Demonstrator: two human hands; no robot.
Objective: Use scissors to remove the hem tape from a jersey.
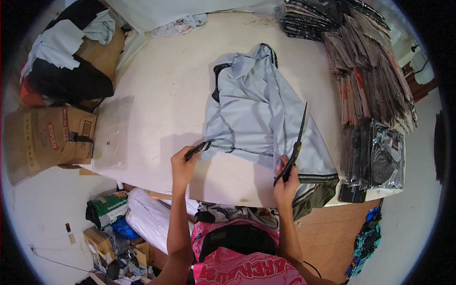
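Note:
A pale grey garment (251, 111) with dark overlocked seams lies spread and wrinkled on the table, seemingly inside out. My left hand (183, 165) is closed on a black-trimmed edge at its lower left corner. Black-handled scissors (298, 145) sit in my right hand (286, 184), whose fingers wrap their handles. The long dark blades point away from me and look closed, over the garment's right side. Some of my right fingers are hidden behind the handles. Beside that hand, an olive part (311, 202) with a dark band hangs over the table's near edge.
Stacks of bagged folded clothes (365, 71) line the table's (156, 95) right side, with a phone (352, 194) at the near corner. Cardboard boxes (42, 140) and piled fabric (66, 71) stand at left. A cloth scrap (180, 26) lies at the far edge.

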